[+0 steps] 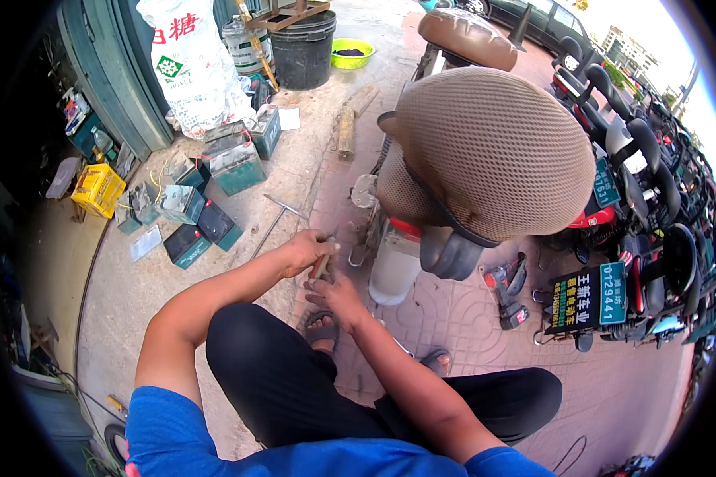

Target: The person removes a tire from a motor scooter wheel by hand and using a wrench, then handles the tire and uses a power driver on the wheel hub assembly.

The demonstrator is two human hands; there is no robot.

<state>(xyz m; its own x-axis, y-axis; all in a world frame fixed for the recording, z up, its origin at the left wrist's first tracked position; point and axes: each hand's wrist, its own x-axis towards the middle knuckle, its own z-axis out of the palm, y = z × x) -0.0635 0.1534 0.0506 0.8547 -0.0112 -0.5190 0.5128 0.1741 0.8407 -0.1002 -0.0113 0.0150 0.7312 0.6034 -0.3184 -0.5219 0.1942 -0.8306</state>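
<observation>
Bright daylight fills the scene, strongest toward the upper right, where the sky (696, 60) burns out to near white. The paving (485, 346) lies in soft, fairly even light with only faint shadows, while the shop interior (36, 262) at far left sinks into deep gloom. The white woven sack (203, 87) glares pale. The mesh seat cover (493, 151) keeps its weave crisp; between the left hand (304, 253) and right hand (338, 296), fine detail is soft (too small to make out well). Fisheye distortion bows the metal doors (107, 75) and crowds the parked scooters (652, 151) against a black, vignetted rim.
</observation>
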